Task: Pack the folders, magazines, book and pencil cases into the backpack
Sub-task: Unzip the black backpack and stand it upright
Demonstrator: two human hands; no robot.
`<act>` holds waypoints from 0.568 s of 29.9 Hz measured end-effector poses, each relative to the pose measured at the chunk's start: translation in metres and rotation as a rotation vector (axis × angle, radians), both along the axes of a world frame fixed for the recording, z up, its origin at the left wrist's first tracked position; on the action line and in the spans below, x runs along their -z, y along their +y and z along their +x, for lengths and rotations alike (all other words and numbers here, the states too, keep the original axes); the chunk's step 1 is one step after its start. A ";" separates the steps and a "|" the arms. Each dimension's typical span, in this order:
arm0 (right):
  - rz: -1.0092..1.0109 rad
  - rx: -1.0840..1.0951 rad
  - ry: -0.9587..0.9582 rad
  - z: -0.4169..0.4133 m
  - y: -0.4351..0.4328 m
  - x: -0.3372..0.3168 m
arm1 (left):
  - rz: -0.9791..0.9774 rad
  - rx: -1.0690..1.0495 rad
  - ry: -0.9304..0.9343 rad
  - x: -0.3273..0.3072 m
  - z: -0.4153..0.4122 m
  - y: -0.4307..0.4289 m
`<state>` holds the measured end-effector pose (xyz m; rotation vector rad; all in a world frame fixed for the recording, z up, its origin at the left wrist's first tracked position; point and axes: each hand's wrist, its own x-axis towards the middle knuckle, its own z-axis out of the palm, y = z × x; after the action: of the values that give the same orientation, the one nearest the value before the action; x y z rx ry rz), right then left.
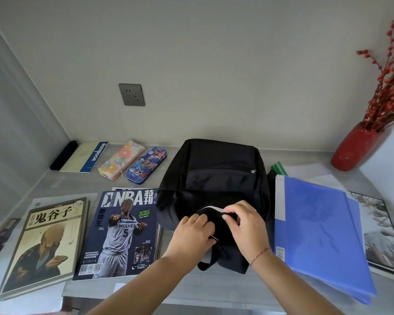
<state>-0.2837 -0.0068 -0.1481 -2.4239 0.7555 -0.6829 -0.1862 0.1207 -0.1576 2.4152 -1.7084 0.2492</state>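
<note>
Gripping backpack (214,169) top, your hands close together: left hand (195,233) clutches fabric, right hand (243,226) pinches black edge. Backpack on table (55,185); book (43,242), magazine (123,233) left, folders (316,228) right, pencil cases (121,159) behind magazine.

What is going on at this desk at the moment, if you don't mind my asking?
A person is working at the top of a black backpack lying on the desk. The left hand and right hand both grip the fabric at its opening, where a strip of pale lining shows. The things to pack lie outside it: the book and NBA magazine to its left, the floral pencil case and blue pencil case behind those, and the blue folders to its right.
</note>
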 end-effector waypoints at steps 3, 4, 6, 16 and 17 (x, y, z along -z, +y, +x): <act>-0.012 0.005 -0.003 -0.001 -0.002 0.001 | -0.106 -0.009 0.072 -0.004 0.000 0.008; -0.011 0.004 -0.006 -0.001 -0.002 0.001 | -0.118 0.000 0.059 -0.003 0.001 0.010; -0.004 -0.005 -0.006 -0.003 -0.002 0.003 | -0.069 0.023 0.013 -0.002 0.001 0.010; 0.017 -0.027 -0.007 -0.002 0.004 0.002 | 0.089 -0.011 0.190 -0.006 -0.001 0.010; 0.021 -0.027 -0.014 -0.001 0.004 0.001 | 0.076 -0.076 0.209 -0.010 -0.004 0.010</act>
<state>-0.2851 -0.0029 -0.1494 -2.4040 0.7197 -0.6774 -0.1900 0.1307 -0.1481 2.4627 -1.5642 -0.0590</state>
